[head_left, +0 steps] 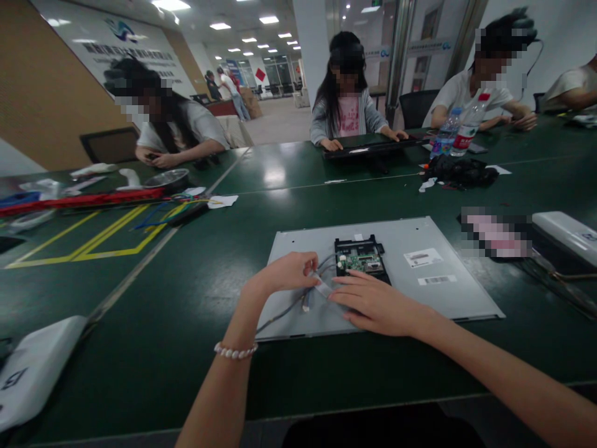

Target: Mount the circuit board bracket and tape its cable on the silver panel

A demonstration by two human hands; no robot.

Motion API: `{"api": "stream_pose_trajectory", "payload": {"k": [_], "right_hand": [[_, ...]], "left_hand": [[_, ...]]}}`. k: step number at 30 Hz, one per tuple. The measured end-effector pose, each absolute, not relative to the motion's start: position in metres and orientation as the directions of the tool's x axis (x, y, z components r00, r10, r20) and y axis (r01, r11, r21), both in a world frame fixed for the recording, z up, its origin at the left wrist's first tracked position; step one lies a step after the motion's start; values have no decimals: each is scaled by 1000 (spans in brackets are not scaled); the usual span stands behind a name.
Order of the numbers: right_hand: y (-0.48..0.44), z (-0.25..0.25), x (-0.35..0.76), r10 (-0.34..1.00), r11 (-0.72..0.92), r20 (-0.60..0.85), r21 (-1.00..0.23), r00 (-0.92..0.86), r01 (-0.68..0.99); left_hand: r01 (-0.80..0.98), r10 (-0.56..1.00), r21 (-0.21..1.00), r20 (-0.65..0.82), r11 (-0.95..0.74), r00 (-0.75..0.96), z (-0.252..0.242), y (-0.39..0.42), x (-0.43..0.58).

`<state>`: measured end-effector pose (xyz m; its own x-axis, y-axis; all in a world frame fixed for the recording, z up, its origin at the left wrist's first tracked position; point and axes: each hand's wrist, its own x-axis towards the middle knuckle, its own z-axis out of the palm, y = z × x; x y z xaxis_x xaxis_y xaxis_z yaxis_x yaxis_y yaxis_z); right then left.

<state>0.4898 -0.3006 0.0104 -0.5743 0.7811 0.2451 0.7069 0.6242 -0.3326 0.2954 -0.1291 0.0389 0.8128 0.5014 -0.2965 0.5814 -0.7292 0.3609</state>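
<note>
A thin grey display panel (445, 249) lies back side up on the table before me. Near its middle sits a green circuit board (366, 264) in a black frame, with grey cables (285, 311) running out to its left. My left hand (295, 272) pinches the upper end of a pale tape strip (323, 287) over these cables. Stretched flat over the panel, my right hand (380, 303) has its fingertips at the strip's lower end and covers the board's lower edge. A small white connector (306, 305) rests below my left hand.
Across the green table (196, 373), a person (342, 106) handles a dark bar (368, 149). Two bottles (459, 134) and a black plastic bundle (459, 171) are at the right. White devices lie at the left (41, 367) and right (566, 233). Loose wires (158, 214) lie far left.
</note>
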Motion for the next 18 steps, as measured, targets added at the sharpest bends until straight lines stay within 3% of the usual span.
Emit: {"api": "stream_pose_trajectory", "payload": {"k": [4,10,18], "right_hand": [[-296,10,499,826,550,372,-366,-424,751],[-289,10,534,849,322,529,-506,-8,800],[-281,6,597,796,54,463,-696,390,716]], "left_hand": [[593,511,320,-308,-739,803,45,-134,298],[552,504,353,-224,-755,834,47,-133,297],[605,658,354,39,-713,752,53,-126,287]]}}
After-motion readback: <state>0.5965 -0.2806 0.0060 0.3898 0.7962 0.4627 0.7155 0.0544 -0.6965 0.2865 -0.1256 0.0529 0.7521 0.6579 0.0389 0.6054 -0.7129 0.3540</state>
